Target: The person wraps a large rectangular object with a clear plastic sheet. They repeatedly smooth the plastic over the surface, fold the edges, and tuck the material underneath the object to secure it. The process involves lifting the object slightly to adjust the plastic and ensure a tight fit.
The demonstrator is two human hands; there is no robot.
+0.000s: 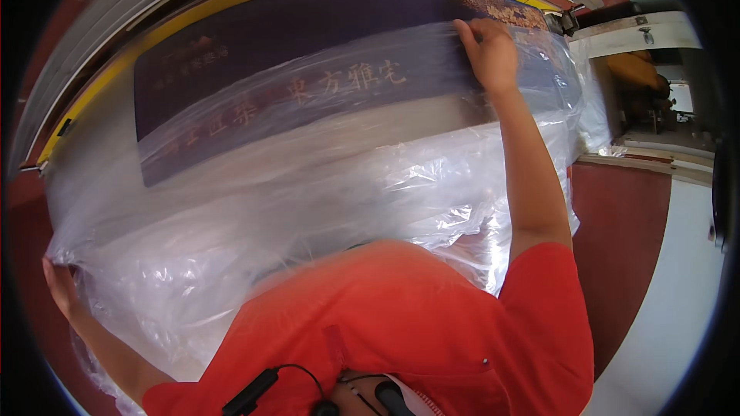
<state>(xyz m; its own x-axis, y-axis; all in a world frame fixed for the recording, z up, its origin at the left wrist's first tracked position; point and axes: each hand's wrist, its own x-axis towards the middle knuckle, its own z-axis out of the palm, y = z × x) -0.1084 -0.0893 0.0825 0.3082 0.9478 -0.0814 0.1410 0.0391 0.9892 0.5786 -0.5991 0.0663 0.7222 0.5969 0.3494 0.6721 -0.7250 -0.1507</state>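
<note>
A large sheet of clear plastic film (331, 177) stretches in front of me and hangs in wrinkles toward my body. Its far edge crosses a dark purple panel (362, 11) with gold printed characters and a gold floral pattern at the right. My right hand (490, 54) is closed on the film's far edge, over the right part of the panel, arm reached forward. Low at the left, my left hand (60, 283) pinches the film's gathered left corner; its fingertips are partly hidden. Under the film, the dark panel's lower part shows through, hazy.
A yellow strip (177, 15) with small dark latches borders the far side, with grey metal rails (116, 8) beyond it. At the right stand a pale frame (632, 38) with a dim opening behind it, a red-brown surface (620, 239) and a white surface (655, 323).
</note>
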